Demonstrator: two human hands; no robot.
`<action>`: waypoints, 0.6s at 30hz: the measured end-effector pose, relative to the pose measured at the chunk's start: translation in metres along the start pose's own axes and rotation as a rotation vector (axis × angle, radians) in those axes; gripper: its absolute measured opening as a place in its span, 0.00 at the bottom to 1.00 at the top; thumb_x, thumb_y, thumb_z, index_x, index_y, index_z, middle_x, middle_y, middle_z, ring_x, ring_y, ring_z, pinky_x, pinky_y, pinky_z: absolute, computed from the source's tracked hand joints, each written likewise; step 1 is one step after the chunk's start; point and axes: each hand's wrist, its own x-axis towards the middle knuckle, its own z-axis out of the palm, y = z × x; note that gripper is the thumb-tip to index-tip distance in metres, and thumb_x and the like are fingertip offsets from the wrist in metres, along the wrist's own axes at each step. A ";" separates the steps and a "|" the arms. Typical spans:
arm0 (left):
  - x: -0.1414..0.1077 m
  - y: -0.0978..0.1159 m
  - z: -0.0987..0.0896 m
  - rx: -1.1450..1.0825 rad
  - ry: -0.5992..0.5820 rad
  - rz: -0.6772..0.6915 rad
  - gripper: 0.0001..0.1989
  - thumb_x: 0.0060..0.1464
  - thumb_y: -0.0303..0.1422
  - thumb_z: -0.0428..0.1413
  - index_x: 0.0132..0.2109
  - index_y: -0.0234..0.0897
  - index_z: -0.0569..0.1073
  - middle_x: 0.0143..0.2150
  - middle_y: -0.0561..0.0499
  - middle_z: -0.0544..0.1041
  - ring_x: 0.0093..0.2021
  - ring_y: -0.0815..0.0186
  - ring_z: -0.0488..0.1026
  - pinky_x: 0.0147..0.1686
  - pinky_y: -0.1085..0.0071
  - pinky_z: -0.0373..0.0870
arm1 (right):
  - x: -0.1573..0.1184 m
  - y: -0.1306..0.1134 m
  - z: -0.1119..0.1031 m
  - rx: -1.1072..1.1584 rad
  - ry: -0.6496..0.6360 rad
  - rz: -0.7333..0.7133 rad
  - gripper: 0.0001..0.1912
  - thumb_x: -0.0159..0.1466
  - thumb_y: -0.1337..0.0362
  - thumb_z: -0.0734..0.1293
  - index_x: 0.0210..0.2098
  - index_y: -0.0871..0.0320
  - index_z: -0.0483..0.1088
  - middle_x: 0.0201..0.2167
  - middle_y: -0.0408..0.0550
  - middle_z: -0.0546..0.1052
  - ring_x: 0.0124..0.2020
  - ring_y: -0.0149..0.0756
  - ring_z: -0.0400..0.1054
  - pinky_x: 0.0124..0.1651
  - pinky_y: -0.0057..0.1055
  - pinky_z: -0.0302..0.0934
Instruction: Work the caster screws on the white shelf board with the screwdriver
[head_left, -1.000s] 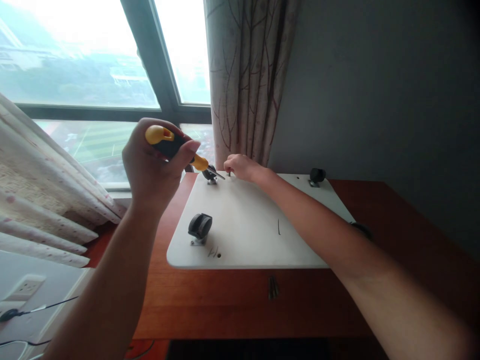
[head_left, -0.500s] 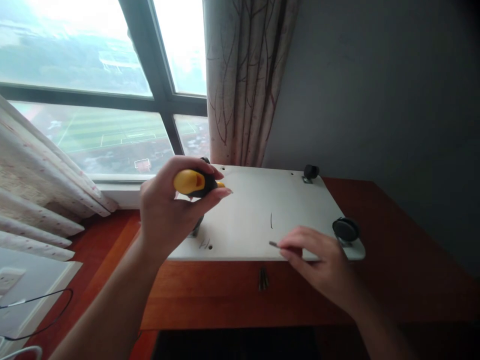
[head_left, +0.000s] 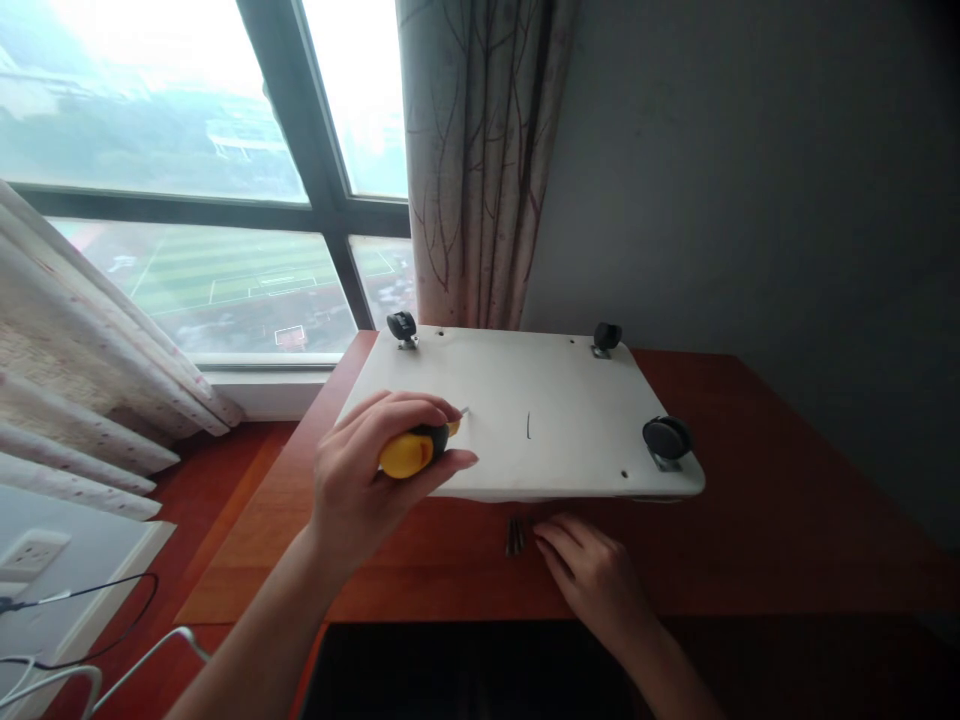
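Note:
My left hand (head_left: 382, 460) is wrapped round a screwdriver (head_left: 409, 453) with a yellow and black handle, held above the left part of a white board (head_left: 495, 380). The tip of its metal shaft shows past my fingers. My right hand (head_left: 589, 565) rests low over the wooden table, its fingertips close together beside several screws (head_left: 514, 537) near the board's front edge. Whether those fingers pinch anything is too small to tell. Black casters (head_left: 667, 438) stand on the board's corners; the front left corner is hidden behind my left hand.
The board lies on a red-brown wooden table (head_left: 757, 480). Behind it hang a patterned curtain (head_left: 480, 170) and a grey wall. A window is at the left. White and black cables run at the lower left near a wall socket (head_left: 31, 555).
My right hand has moved down from the board's front edge to beside the screws; the small dark piece it held no longer shows. My left hand has lowered with the screwdriver, uncovering the back left caster.

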 end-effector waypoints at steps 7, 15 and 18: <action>-0.010 0.010 0.005 0.039 0.020 0.151 0.19 0.49 0.26 0.70 0.46 0.37 0.72 0.42 0.47 0.82 0.41 0.62 0.80 0.40 0.65 0.78 | -0.004 -0.006 0.004 0.184 0.009 0.153 0.13 0.70 0.66 0.61 0.48 0.53 0.76 0.44 0.51 0.80 0.44 0.43 0.76 0.48 0.39 0.71; -0.047 0.048 0.047 0.130 -0.108 0.455 0.04 0.56 0.28 0.63 0.37 0.40 0.76 0.42 0.51 0.84 0.34 0.67 0.75 0.32 0.70 0.74 | -0.002 -0.050 -0.033 1.145 0.052 0.749 0.23 0.68 0.44 0.63 0.51 0.53 0.77 0.45 0.53 0.80 0.42 0.42 0.76 0.43 0.35 0.72; -0.072 0.059 0.069 0.072 -0.130 0.487 0.05 0.56 0.28 0.61 0.37 0.45 0.79 0.44 0.56 0.83 0.34 0.68 0.74 0.36 0.69 0.76 | -0.005 -0.059 -0.043 1.400 0.135 0.877 0.27 0.64 0.41 0.67 0.51 0.53 0.78 0.49 0.56 0.80 0.50 0.47 0.75 0.52 0.40 0.70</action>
